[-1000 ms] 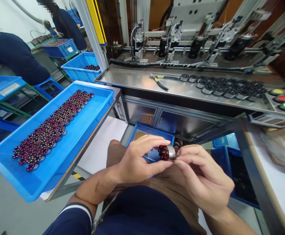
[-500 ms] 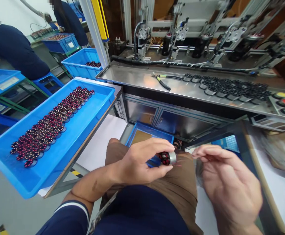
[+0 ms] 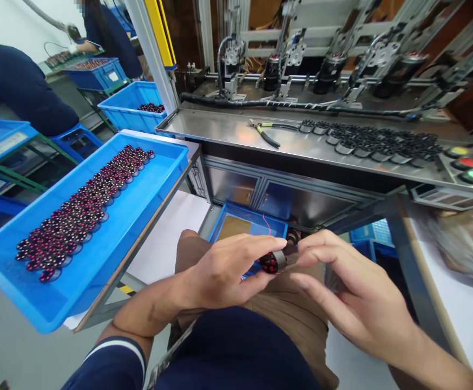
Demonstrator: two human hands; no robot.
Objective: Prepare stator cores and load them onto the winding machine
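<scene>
Between the thumb and fingers of my left hand [image 3: 230, 268] is a small round motor stator [image 3: 274, 262], black with red windings and a grey metal rim. It hangs above my lap, tilted on its side. My right hand [image 3: 342, 287] is just to the right of it, thumb and fingers apart, fingertips close to the rim; whether they touch it I cannot tell. Above the stator a thin pink wire [image 3: 266, 223] shows against the blue bin below. Many similar stators [image 3: 86, 208] with red windings stand in rows in the blue tray [image 3: 139, 189] at left.
On the steel ledge [image 3: 220, 122] ahead lie cutting pliers [image 3: 267, 134] and a cluster of black-and-silver stators [image 3: 378, 143]. Machine fixtures [image 3: 329, 73] rise behind. Coloured buttons [image 3: 466, 162] sit at right, beside plastic-wrapped material [image 3: 467, 238]. Two people work at far left.
My right hand has come left, from well apart to close beside the stator, and its fingers have spread. My left hand still holds the stator, shifted slightly left. A pink wire now shows above it.
</scene>
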